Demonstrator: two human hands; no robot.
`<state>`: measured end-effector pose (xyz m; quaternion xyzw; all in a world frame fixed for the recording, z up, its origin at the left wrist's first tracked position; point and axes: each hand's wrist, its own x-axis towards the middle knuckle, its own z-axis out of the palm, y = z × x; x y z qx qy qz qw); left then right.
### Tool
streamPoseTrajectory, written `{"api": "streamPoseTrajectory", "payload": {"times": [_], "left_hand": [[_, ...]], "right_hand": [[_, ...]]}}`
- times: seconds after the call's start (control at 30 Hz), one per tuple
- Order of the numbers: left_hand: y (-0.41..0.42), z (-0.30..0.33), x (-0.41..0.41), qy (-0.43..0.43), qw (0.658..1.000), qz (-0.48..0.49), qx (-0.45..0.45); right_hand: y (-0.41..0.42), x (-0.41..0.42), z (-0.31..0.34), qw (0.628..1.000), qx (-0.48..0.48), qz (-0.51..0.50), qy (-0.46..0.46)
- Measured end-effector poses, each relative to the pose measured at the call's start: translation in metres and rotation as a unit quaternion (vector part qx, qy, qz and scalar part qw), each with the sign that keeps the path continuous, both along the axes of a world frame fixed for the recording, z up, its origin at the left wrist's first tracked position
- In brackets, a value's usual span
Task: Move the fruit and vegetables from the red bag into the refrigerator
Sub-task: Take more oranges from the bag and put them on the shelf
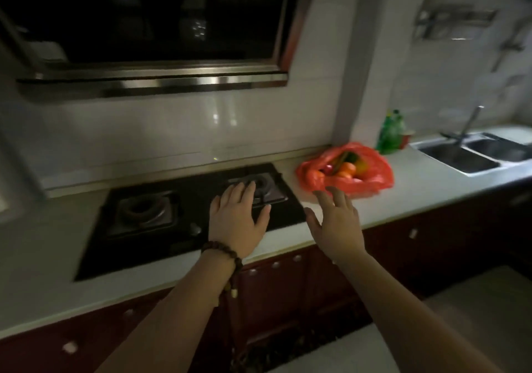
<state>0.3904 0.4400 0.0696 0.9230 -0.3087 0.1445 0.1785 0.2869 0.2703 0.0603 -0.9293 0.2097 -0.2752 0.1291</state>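
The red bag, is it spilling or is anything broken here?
Nothing stands out. The red bag sits slumped on the counter beside the stove, mouth open, fruit still inside. Both hands are open, holding nothing.

I see a thin, glossy plastic bag (371,181), a smooth pale counter (417,188), a glossy black hob (201,199), a brushed metal sink (460,159) and shiny wall tiles (172,130).

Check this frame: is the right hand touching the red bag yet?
Cannot tell. In the head view the right hand is spread open, its fingertips overlapping the red bag's near edge, but motion blur hides contact or gap.
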Motion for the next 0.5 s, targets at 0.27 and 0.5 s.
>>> {"api": "streamPoseTrajectory", "payload": {"times": [0.27, 0.5], "left_hand": [[-0.129, -0.03, 0.004, 0.022, 0.994, -0.106, 0.014], [-0.23, -0.048, 0.066, 0.037, 0.989, -0.144, -0.006]], "right_hand": [[-0.096, -0.025, -0.022, 0.992, 0.04, -0.107, 0.057], [-0.187, 0.023, -0.041, 0.986, 0.066, -0.122, 0.088]]}}
